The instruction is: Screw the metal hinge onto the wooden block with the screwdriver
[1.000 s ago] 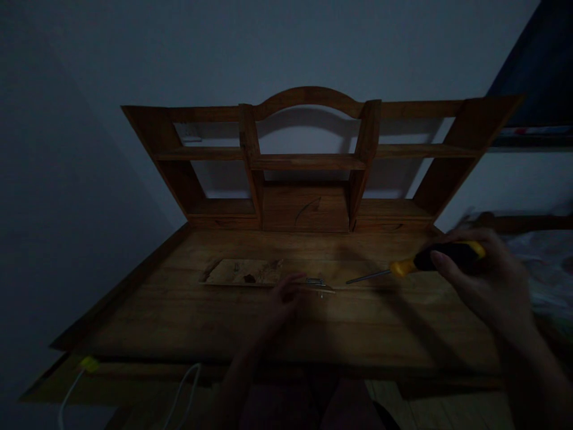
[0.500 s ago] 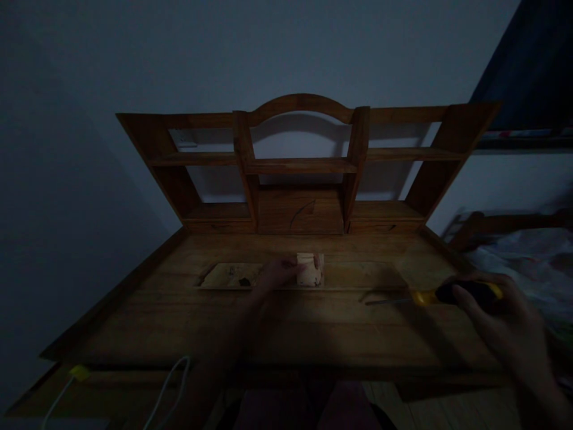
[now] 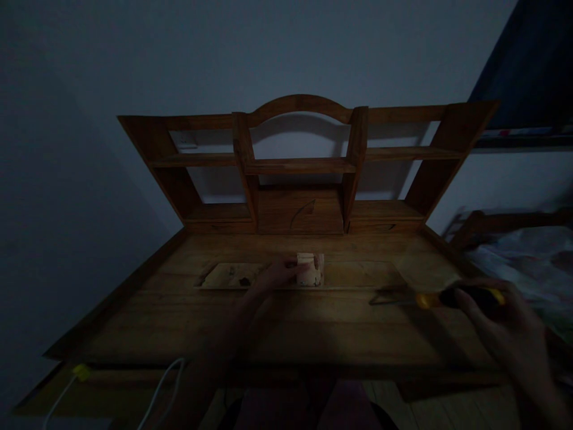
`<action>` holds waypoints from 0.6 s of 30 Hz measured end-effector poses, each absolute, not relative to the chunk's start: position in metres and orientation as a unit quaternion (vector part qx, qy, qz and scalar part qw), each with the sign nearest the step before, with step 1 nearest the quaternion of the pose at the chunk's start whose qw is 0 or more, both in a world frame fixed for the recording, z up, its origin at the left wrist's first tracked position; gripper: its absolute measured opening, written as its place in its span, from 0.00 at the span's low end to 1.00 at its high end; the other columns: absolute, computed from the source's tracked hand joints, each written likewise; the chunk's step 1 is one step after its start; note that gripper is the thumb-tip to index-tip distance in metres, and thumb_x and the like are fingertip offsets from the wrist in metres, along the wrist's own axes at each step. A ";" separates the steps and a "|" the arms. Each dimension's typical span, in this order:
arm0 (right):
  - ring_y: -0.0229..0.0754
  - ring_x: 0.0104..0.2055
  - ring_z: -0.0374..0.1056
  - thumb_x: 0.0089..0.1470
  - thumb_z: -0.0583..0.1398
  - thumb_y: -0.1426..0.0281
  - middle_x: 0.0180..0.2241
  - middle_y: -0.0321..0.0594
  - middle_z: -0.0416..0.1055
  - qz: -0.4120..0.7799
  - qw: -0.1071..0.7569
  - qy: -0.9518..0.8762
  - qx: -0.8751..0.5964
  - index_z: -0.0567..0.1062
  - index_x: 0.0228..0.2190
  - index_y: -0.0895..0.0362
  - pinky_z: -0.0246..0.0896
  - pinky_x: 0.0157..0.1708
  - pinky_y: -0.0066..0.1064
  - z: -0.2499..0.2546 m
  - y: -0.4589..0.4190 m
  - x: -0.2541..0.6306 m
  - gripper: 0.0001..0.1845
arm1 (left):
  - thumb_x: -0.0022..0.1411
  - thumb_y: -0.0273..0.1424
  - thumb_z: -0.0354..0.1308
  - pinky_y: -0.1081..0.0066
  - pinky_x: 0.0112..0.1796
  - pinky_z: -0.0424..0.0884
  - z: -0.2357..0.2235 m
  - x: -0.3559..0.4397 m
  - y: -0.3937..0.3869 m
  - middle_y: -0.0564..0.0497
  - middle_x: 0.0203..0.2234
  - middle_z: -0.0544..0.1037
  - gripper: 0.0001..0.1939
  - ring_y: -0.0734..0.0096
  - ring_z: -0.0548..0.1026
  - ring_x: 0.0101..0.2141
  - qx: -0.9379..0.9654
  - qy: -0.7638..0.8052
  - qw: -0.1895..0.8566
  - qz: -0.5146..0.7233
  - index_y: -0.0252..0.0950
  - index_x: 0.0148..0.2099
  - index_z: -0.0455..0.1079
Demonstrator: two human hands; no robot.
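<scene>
The room is dim. My left hand [image 3: 280,275] reaches to the middle of a wooden desk [image 3: 286,322] and its fingers close on a small pale wooden block [image 3: 310,270] that stands upright in a shallow recessed panel [image 3: 358,276]. My right hand [image 3: 501,316] grips a screwdriver [image 3: 441,297] by its black and yellow handle. The metal shaft points left and lies low over the desk top, to the right of the recess.
A wooden hutch [image 3: 304,167] with shelves and an arched top stands at the back of the desk against a pale wall. White cables [image 3: 165,382] with a yellow tag [image 3: 80,372] hang at the front left edge. Crumpled pale fabric [image 3: 532,257] lies to the right.
My left hand moved forward and took hold of the pale block, which now stands up from the recess. My right hand lowered the screwdriver toward the desk top.
</scene>
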State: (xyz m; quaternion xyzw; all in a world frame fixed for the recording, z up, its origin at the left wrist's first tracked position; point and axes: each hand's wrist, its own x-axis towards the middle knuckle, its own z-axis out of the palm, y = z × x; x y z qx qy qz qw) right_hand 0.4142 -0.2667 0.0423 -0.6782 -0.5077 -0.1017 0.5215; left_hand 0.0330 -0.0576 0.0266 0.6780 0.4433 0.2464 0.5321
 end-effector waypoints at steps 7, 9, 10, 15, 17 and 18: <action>0.48 0.39 0.71 0.47 0.65 0.54 0.39 0.39 0.74 -0.107 0.528 -0.498 -0.680 0.72 0.40 0.50 0.64 0.40 0.36 0.039 -0.269 0.413 0.20 | 0.56 0.54 0.59 0.77 0.21 0.55 0.022 0.034 -0.056 0.54 0.20 0.71 0.28 0.79 0.63 0.19 0.670 0.442 0.538 0.258 0.31 0.37 0.78; 0.48 0.39 0.71 0.47 0.65 0.54 0.38 0.39 0.73 -0.108 0.529 -0.497 -0.680 0.72 0.39 0.51 0.63 0.40 0.36 0.040 -0.269 0.412 0.19 | 0.57 0.53 0.60 0.77 0.21 0.56 0.019 0.034 -0.054 0.55 0.19 0.71 0.26 0.79 0.64 0.19 0.661 0.445 0.538 0.275 0.31 0.37 0.77; 0.48 0.39 0.71 0.47 0.65 0.54 0.38 0.39 0.73 -0.107 0.529 -0.497 -0.679 0.72 0.39 0.51 0.63 0.40 0.35 0.040 -0.269 0.411 0.19 | 0.57 0.52 0.61 0.77 0.20 0.56 0.018 0.034 -0.053 0.55 0.19 0.71 0.25 0.79 0.64 0.19 0.652 0.448 0.538 0.289 0.31 0.37 0.76; 0.45 0.38 0.71 0.48 0.65 0.55 0.37 0.38 0.73 -0.100 0.530 -0.494 -0.682 0.72 0.38 0.51 0.63 0.38 0.33 0.039 -0.267 0.411 0.18 | 0.53 0.43 0.68 0.79 0.22 0.62 0.009 0.039 -0.043 0.53 0.28 0.77 0.27 0.77 0.69 0.22 0.609 0.458 0.542 0.355 0.35 0.51 0.71; 0.44 0.37 0.71 0.48 0.65 0.55 0.36 0.37 0.73 -0.101 0.525 -0.491 -0.688 0.72 0.38 0.51 0.63 0.36 0.32 0.037 -0.266 0.411 0.18 | 0.53 0.41 0.67 0.79 0.23 0.64 0.005 0.040 -0.038 0.51 0.31 0.78 0.28 0.76 0.72 0.24 0.611 0.451 0.547 0.352 0.36 0.53 0.70; 0.43 0.36 0.70 0.48 0.65 0.54 0.36 0.37 0.73 -0.101 0.524 -0.490 -0.689 0.72 0.38 0.51 0.63 0.35 0.31 0.037 -0.265 0.411 0.18 | 0.53 0.41 0.67 0.78 0.24 0.64 0.004 0.041 -0.036 0.50 0.32 0.78 0.27 0.75 0.72 0.25 0.615 0.445 0.549 0.350 0.36 0.53 0.70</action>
